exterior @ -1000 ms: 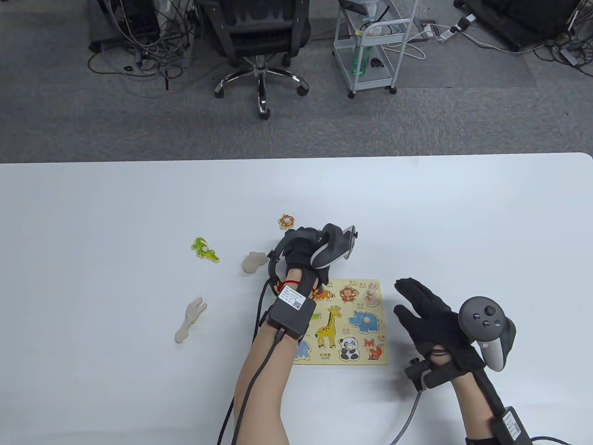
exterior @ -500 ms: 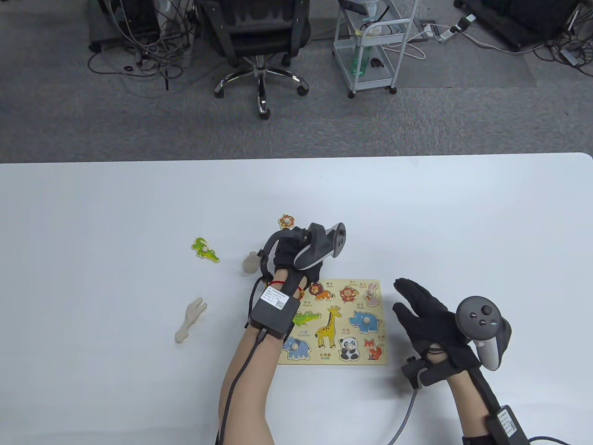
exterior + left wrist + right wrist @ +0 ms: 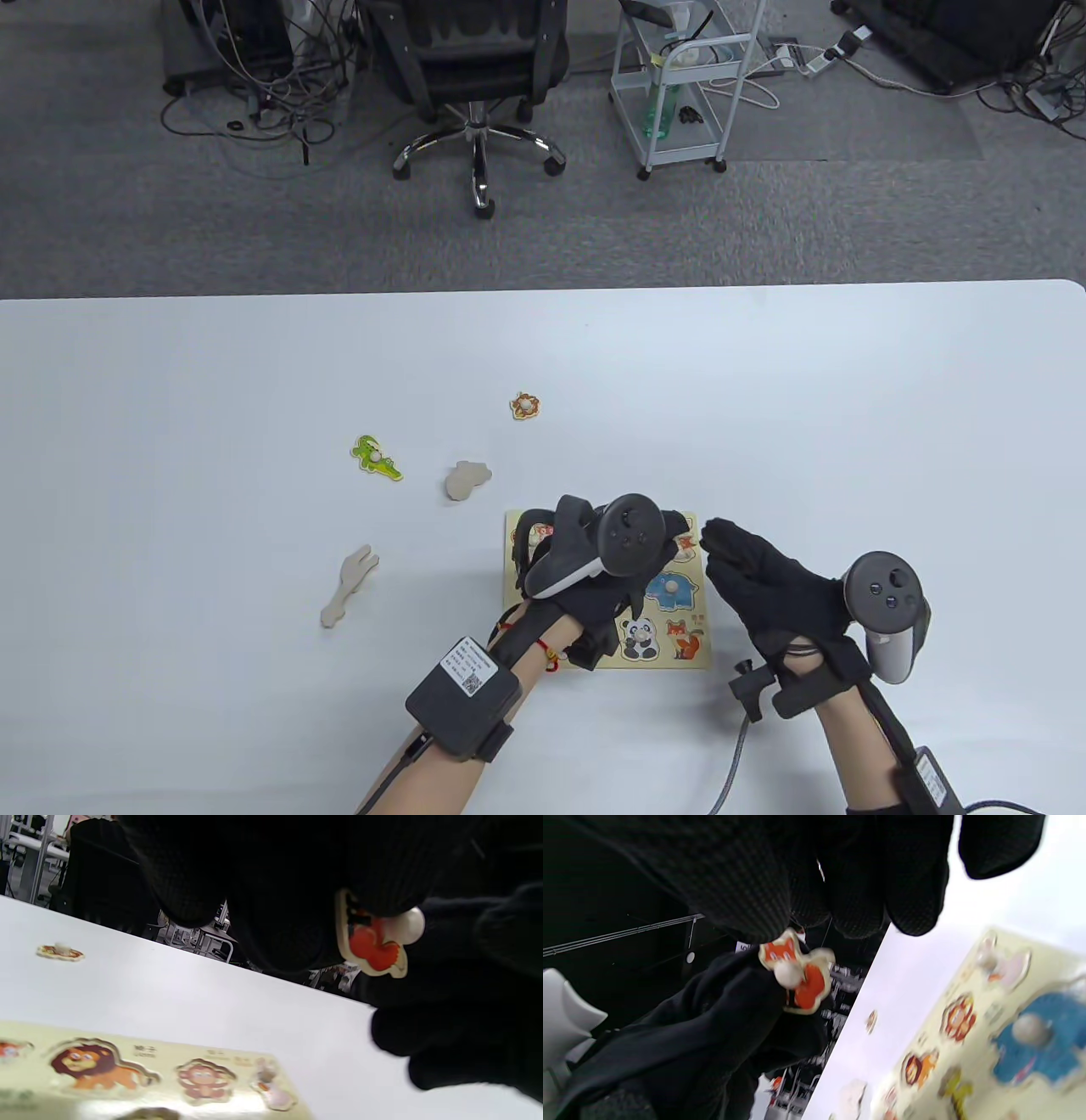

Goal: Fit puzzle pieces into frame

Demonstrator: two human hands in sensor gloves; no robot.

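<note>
The wooden puzzle frame [image 3: 662, 662] lies near the table's front edge; it also shows in the left wrist view [image 3: 169, 1052]. A blue rhino [image 3: 670, 587] and a panda [image 3: 639, 637] sit in it. My left hand [image 3: 674, 535] hovers over the frame and pinches a small orange fox piece [image 3: 375, 942] by its white knob. The fox piece also shows in the right wrist view [image 3: 799, 982]. My right hand [image 3: 721, 543] lies beside the frame's right edge, fingers stretched out. Its fingertips [image 3: 755, 912] touch the top of the fox piece.
Loose on the table left of and behind the frame are a lion head piece [image 3: 526, 406], a green crocodile [image 3: 376, 458], a face-down rounded piece [image 3: 465, 480] and a face-down long piece [image 3: 348, 586]. An office chair and a cart stand beyond the table.
My left hand has drawn back from behind the frame to above it, carrying the fox piece. My right hand has shifted slightly left until its fingertips meet the piece.
</note>
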